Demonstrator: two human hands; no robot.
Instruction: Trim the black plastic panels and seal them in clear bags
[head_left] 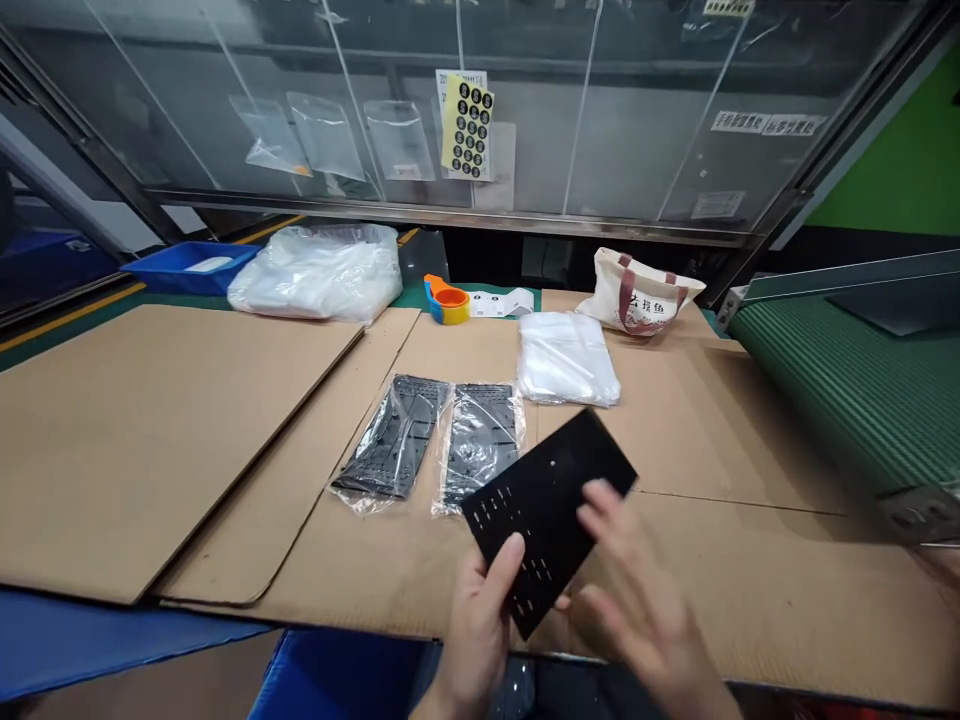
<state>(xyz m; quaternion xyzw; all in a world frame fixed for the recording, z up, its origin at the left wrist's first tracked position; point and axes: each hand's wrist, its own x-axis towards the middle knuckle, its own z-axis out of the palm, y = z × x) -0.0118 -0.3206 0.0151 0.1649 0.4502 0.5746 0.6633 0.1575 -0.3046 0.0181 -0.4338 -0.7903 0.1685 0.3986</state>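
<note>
A flat black panel [562, 500] with rows of small slots is tilted above the cardboard. My left hand [484, 610] grips its lower left edge, thumb on the face and fingers behind. My right hand [637, 590], smeared by motion, is at the panel's right side with its fingers apart; whether the fingertips touch the face I cannot tell. Just beyond lie two similar dark panels in clear bags, the left bagged panel [397, 435] at a slant and the right bagged panel [481, 440] partly behind the held one.
Cardboard sheets [165, 430] cover the table. Toward the back are a stack of clear bags [568, 358], a colourful tape dispenser [448, 300], a cloth bag [637, 300], a large plastic bundle [319, 270] and a blue tray [187, 268]. A green conveyor belt [862, 370] runs along the right.
</note>
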